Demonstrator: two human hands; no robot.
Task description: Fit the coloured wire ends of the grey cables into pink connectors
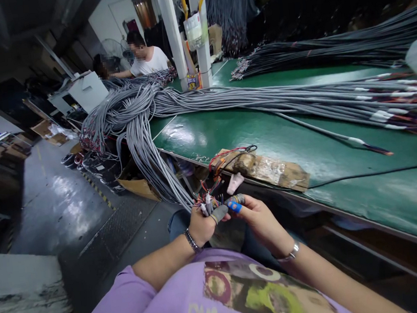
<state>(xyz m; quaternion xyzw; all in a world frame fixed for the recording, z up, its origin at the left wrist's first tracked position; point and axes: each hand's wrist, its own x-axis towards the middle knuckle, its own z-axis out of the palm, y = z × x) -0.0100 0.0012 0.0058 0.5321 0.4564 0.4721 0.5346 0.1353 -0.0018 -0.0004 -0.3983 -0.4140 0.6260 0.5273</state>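
Note:
A bundle of grey cables (159,163) hangs over the table's near left corner and runs down to my hands. My left hand (205,224), with a grey cover on its thumb, is closed around the cable ends. Stripped coloured wires (207,188) fan out above that grip. My right hand (248,210) pinches at the tips of the wires beside the left thumb. It has a blue wrap on the thumb and a grey cover on a finger. Exactly which wire is between the right fingertips is too small to make out.
On the green table (228,130) lie a long row of grey cables (261,95) and a dark cable bundle (327,49). A taped wooden board (269,170) sits at the near edge. White posts (173,37) rise behind, with a person in a white shirt (151,61) beyond.

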